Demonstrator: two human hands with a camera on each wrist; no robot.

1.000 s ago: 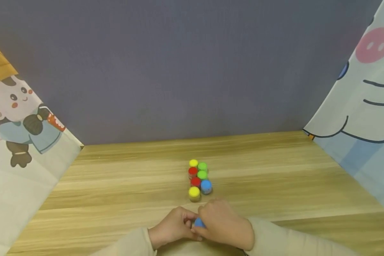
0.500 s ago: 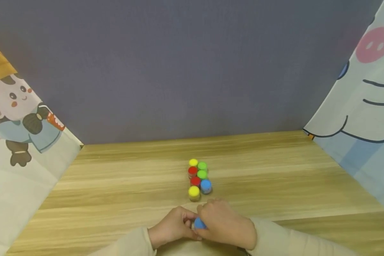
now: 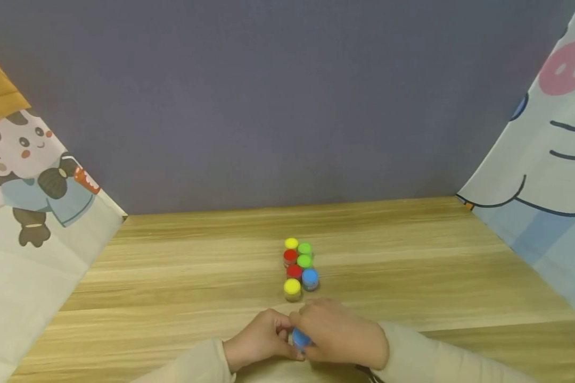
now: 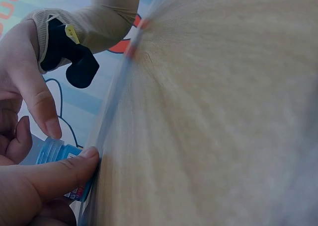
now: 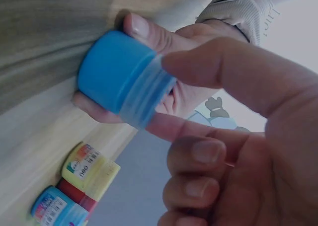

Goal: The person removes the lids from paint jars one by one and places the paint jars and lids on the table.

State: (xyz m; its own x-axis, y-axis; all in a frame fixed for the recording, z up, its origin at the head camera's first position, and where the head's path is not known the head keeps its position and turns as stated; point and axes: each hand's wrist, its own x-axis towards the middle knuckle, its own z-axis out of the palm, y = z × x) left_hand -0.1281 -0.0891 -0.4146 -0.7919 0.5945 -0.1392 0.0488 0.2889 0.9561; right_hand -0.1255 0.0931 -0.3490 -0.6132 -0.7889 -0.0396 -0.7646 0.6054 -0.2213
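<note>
A small blue jar (image 5: 109, 69) with a see-through lid (image 5: 141, 97) stands at the near side of the wooden table, between the two hands. My left hand (image 3: 261, 340) grips the jar's body, its thumb on one side and a finger on the other, as the right wrist view shows. From above, my right hand (image 3: 342, 335) pinches the lid between thumb and forefinger. Its other fingers are curled in beside the jar. In the left wrist view the lid (image 4: 51, 149) sits on the jar, and the left thumb (image 4: 74, 169) lies across the printed label. The right hand partly hides the jar in the head view.
Beyond the hands stands a cluster of similar jars: a yellow jar (image 3: 292, 289) nearest, a blue jar (image 3: 310, 279) beside it, and red (image 3: 294, 272) and green (image 3: 304, 261) jars further back. A grey panel (image 3: 287, 106) rises behind the wooden table (image 3: 172, 276), with cartoon-printed cloths at both sides.
The right hand has turned and shifted slightly to the right, so more of the blue jar shows in the head view. The left hand keeps its hold. The other jars stay put.
</note>
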